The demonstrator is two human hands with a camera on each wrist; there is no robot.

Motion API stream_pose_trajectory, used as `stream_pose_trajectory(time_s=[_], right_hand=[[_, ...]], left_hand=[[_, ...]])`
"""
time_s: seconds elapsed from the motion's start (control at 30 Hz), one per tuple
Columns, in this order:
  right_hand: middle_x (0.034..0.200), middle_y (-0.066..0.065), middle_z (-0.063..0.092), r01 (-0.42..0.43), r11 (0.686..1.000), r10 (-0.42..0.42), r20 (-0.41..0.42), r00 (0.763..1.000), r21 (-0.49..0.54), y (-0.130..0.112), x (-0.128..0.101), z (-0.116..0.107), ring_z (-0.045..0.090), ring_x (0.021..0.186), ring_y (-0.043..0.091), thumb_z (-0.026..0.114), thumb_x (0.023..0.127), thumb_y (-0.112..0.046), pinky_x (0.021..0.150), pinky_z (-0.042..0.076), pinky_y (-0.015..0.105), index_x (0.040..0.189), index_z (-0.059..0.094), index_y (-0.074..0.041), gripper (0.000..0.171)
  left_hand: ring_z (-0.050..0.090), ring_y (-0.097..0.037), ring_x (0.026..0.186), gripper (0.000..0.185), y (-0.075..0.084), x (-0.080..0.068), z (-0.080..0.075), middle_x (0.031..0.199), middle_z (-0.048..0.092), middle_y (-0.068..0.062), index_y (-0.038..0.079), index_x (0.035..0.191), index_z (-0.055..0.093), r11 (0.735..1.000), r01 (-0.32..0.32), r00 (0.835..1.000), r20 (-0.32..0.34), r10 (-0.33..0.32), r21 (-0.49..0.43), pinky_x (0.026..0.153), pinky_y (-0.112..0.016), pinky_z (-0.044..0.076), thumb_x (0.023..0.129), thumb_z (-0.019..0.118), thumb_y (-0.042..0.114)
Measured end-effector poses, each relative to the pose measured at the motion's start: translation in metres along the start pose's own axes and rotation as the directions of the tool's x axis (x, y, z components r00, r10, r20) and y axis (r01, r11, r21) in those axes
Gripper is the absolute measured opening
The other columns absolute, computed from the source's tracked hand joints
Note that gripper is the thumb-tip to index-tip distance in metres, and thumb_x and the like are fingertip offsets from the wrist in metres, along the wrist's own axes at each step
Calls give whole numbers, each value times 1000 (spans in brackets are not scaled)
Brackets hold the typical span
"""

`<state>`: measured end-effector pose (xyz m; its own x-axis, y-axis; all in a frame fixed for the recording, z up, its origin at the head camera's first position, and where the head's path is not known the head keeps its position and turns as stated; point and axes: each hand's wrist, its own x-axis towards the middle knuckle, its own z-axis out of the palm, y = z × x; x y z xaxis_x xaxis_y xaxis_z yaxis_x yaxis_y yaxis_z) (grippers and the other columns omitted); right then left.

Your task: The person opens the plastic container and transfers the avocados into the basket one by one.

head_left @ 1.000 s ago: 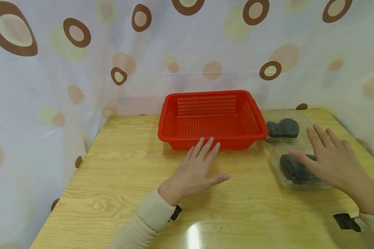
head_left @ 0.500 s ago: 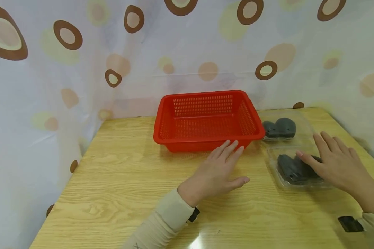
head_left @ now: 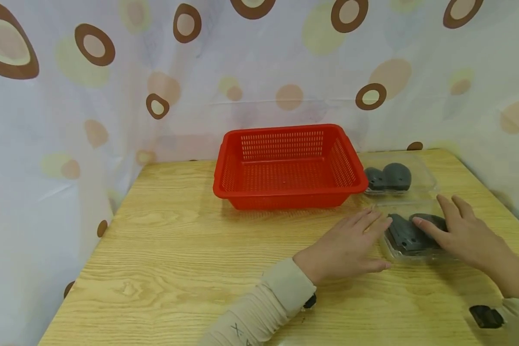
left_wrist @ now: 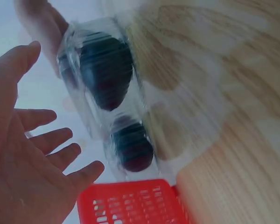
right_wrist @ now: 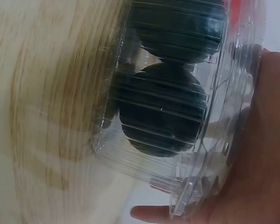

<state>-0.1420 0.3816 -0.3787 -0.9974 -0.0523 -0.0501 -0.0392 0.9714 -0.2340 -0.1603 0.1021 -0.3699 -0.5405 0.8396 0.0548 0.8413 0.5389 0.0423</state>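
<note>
A clear plastic box (head_left: 408, 258) with dark grey rounded things (head_left: 408, 235) inside lies on the table's right side. Small holes show in them; their kind is unclear. At its left side, my left hand (head_left: 346, 247) has straight, spread fingers. In the left wrist view a gap parts this hand (left_wrist: 32, 154) from the box (left_wrist: 91, 114). My right hand (head_left: 471, 235) is at the box's right side, thumb over its top. In the right wrist view the palm (right_wrist: 259, 154) is close behind the clear wall (right_wrist: 214, 116); whether it touches cannot be told.
A red slotted plastic basket (head_left: 290, 194) stands at the back middle of the wooden table (head_left: 168, 254). Right of it is a second clear box (head_left: 419, 175) with similar dark grey things (head_left: 391, 177). A patterned cloth (head_left: 259, 72) hangs behind the table.
My left hand has moved right, from in front of the basket to the near box's left side. My right hand has lowered slightly at the box. Boxes and basket stay in place on the table.
</note>
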Motion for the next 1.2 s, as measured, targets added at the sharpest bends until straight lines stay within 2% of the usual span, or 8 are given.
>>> stream_pose_trajectory(time_s=[0.07,0.2,0.33,0.43,0.6,0.83,1.0,1.2], right_hand=[[144,57,-1,-50,998,49,26,998,32,0,2,0,30,108,80,40,101,-56,83,34,82,150,-1,17,97],[141,59,2,-49,999,49,31,998,18,-1,4,1,39,100,78,38,102,-57,79,38,79,149,0,20,97],[141,58,1,-64,998,63,58,996,11,-6,5,2,40,96,78,33,102,-59,77,39,78,149,-1,20,98],[142,57,0,-76,997,75,88,993,12,-12,5,2,35,99,80,31,102,-61,75,38,79,149,-3,18,98],[143,55,-1,-96,995,93,111,989,22,-24,4,1,30,102,82,28,101,-63,73,37,80,150,-7,15,99],[141,54,5,-105,994,103,96,990,11,-41,4,7,38,97,77,27,100,-66,67,41,77,150,0,16,100],[142,52,6,-111,994,110,85,990,15,-53,6,10,41,94,75,27,98,-69,60,43,73,152,2,13,100],[144,51,3,-83,996,79,126,989,29,-75,9,14,40,96,75,26,98,-69,66,43,75,151,0,14,102]], left_hand=[[7,-15,156,80,5,6,3,168,12,2,22,160,14,999,-23,1000,5,23,27,125,-27,19,97,40,64],[4,-13,156,78,11,11,8,168,6,3,26,160,12,997,-42,999,23,41,67,121,-28,29,97,39,64],[11,-13,155,75,10,8,12,168,12,2,26,160,17,992,-36,999,-13,38,120,117,-29,36,98,42,61],[18,-13,154,70,7,3,14,166,19,2,25,158,23,988,-31,997,-62,41,150,115,-30,40,100,43,57],[24,-14,152,64,2,-5,14,164,26,1,23,156,30,988,-38,991,-120,56,148,112,-31,43,101,43,54],[32,-13,148,61,-6,-16,8,161,34,2,24,153,37,982,-33,991,-118,55,185,109,-28,46,100,47,53],[34,-13,148,60,-14,-26,6,159,37,1,23,152,40,988,-30,991,-126,49,151,109,-27,46,100,49,52],[39,-14,145,58,-25,-45,5,156,43,-1,20,148,45,986,-43,985,-157,68,160,111,-26,44,99,54,49]])
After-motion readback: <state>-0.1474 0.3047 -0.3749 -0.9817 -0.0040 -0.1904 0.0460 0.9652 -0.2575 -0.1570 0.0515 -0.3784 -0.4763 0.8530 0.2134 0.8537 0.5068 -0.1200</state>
